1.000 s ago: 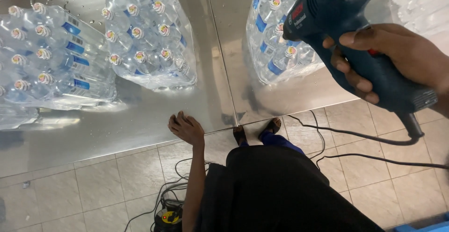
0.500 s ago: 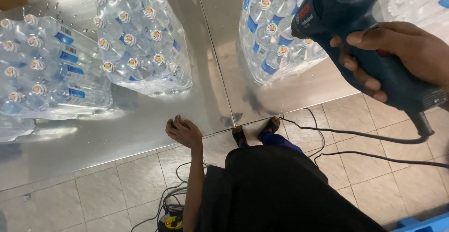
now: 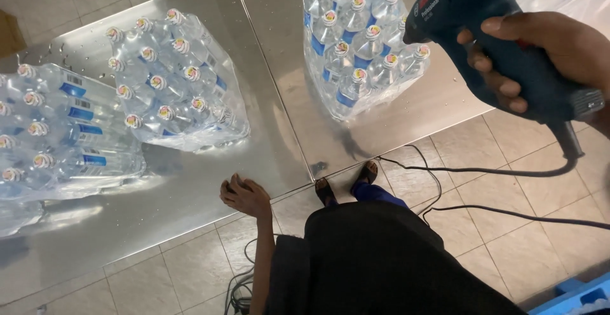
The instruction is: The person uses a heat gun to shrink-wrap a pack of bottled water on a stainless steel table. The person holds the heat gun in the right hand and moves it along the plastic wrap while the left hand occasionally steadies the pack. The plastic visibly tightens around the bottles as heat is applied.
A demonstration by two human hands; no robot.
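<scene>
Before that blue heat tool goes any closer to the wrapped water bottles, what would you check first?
1. Grip on the blue heat gun: the right hand is wrapped round its handle. Ok.
2. Left hand away from the nozzle: it rests on the near edge of the metal table, well apart. Ok.
3. Nozzle aim: it points toward the right bottle pack. Ok.
4. Black cord: it trails across the floor tiles beside the feet, a likely trip risk. Not ok.
5. Table surface: water drops show near the far edge. Not ok.
6. Tool switched on: cannot tell.
</scene>
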